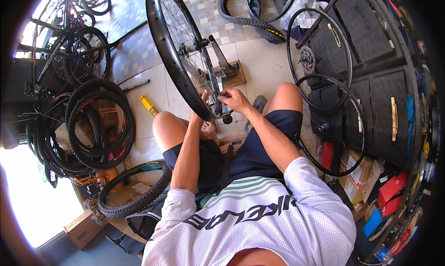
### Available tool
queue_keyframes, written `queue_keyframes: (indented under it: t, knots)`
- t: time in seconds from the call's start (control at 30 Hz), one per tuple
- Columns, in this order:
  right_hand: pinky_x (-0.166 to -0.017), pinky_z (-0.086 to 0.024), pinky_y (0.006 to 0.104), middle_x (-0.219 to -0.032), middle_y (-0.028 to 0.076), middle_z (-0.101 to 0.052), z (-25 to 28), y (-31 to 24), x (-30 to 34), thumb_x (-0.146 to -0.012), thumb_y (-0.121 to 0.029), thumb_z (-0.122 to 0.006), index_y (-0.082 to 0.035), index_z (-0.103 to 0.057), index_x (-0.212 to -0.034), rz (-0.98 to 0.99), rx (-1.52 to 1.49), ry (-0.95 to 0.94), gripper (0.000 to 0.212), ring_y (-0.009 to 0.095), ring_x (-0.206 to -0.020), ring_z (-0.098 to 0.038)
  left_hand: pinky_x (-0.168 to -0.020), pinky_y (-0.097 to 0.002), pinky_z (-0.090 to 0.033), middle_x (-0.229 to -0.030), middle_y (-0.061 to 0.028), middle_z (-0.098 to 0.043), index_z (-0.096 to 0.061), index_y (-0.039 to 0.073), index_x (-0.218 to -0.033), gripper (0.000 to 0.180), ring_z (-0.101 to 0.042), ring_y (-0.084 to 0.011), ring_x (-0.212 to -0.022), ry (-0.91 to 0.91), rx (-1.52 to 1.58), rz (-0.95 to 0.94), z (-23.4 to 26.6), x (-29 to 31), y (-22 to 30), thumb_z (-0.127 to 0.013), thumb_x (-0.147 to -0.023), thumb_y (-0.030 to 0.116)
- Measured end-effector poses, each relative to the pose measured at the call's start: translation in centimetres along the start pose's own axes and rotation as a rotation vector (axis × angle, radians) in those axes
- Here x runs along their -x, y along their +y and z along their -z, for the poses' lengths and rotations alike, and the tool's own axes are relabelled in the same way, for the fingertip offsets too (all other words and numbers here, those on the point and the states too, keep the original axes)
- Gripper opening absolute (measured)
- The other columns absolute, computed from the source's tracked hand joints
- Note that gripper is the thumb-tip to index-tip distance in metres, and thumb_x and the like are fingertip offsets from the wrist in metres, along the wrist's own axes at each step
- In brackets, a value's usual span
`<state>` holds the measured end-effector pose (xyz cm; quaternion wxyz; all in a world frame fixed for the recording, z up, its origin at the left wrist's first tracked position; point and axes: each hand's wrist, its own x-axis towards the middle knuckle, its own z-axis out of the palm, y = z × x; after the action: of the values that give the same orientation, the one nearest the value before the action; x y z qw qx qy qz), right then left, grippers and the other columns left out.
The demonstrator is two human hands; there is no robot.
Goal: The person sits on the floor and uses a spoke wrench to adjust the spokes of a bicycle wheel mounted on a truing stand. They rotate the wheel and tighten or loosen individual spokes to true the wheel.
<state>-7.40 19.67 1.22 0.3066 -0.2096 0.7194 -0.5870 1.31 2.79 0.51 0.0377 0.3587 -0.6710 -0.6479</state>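
Note:
A spoked bicycle wheel with a wide black rim stands upright in a metal wheel truing stand on a wooden base. My right hand is at the near right side of the rim, beside the stand's metal arm. Its fingers are pinched together; what is between them is too small to make out. My left hand reaches up on the other side, mostly hidden behind the rim, so its grip does not show. A dark round knob sits just below my right hand.
Several tyres and bicycles crowd the left. A yellow box lies on the tiled floor. Another tyre leans near my left elbow. Thin rims lean on dark cabinets at right, near cardboard boxes.

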Motion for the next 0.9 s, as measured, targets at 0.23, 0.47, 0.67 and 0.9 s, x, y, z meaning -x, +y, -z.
queue_keyframes:
  t: [0.23,0.47,0.67,0.9]
  knots:
    - [-0.068,-0.051,0.0323,-0.08,0.013,-0.07,0.8,1.7,-0.6,-0.084,-0.023,-0.069,0.002,-0.067,-0.091,-0.016,0.123,0.142,0.027,0.019,-0.073,-0.066,-0.062,-0.0274,-0.046,-0.086,-0.0096,-0.066,-0.063,0.0,-0.107,0.051,-0.057,-0.0147,-0.069,-0.104,0.269,0.15,-0.7,1.8,2.0,-0.058,-0.094,0.049]
    - [-0.064,-0.049,0.031,-0.077,0.011,-0.069,-0.5,1.9,-0.1,-0.081,-0.026,-0.072,0.003,-0.067,-0.086,0.011,0.164,0.055,0.03,0.017,-0.069,-0.063,-0.065,-0.0279,-0.048,-0.086,-0.0039,-0.065,-0.062,0.006,-0.107,0.039,-0.061,-0.0132,-0.077,-0.16,-0.026,-0.071,0.4,0.5,-0.4,-0.067,-0.09,0.04]
    - [-0.063,-0.048,0.0274,-0.076,0.007,-0.067,-0.2,2.1,-0.3,-0.083,-0.024,-0.072,0.005,-0.066,-0.088,-0.018,-0.002,-0.083,0.03,0.01,-0.069,-0.059,-0.063,-0.0244,-0.046,-0.084,-0.0011,-0.065,-0.064,0.003,-0.105,0.034,-0.059,-0.0097,-0.074,-0.23,0.061,-0.043,-0.5,0.3,-0.1,-0.073,-0.087,0.03]
    - [-0.067,-0.05,0.0258,-0.082,0.007,-0.07,-1.5,-0.6,0.2,-0.084,-0.019,-0.071,0.004,-0.066,-0.094,0.035,0.045,-0.143,0.025,0.01,-0.073,-0.062,-0.064,-0.0272,-0.048,-0.087,-0.004,-0.068,-0.067,-0.001,-0.101,0.041,-0.061,-0.0114,-0.076,-0.253,-0.133,0.137,2.9,-1.7,-2.5,-0.075,-0.086,0.036]
